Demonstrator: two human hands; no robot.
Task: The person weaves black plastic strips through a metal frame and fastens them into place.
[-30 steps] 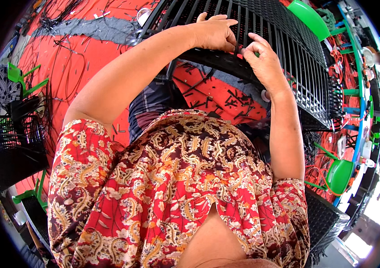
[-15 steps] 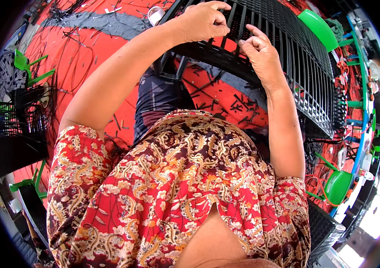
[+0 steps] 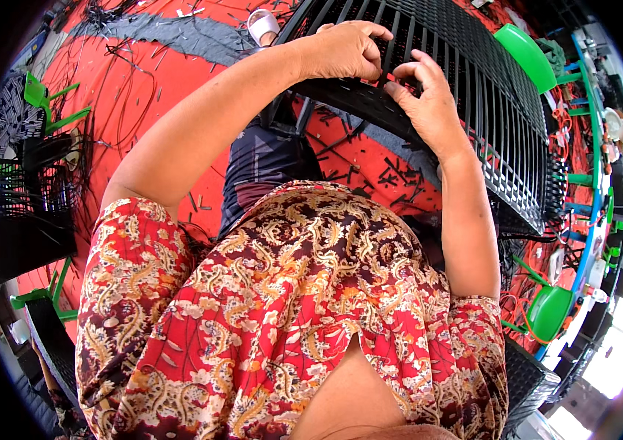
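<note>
A black woven furniture piece (image 3: 476, 95) with rows of narrow parallel strips lies tilted in front of me. My left hand (image 3: 348, 51) rests over its near left part, index finger stretched across the strips, thumb and other fingers closed on a black strip. Close beside it, my right hand (image 3: 426, 99) is bent over the near edge, thumb and index finger curved toward each other in a loose pinch. What lies between those right fingertips, if anything, is too small and dark to make out. The two hands' fingertips are almost meeting.
Cut black scraps (image 3: 399, 176) litter the red floor covering (image 3: 201, 117), crossed by a grey strip (image 3: 157, 37). A green chair (image 3: 528, 55) stands beyond the furniture piece, another green seat (image 3: 550, 314) at the right. Black woven pieces (image 3: 29, 242) stand at the left. A sandalled foot (image 3: 262, 27) shows at the top.
My right hand has come down and left, its thumb and index finger drawing nearer together. My left hand has shifted slightly right and down, toward the right one.
</note>
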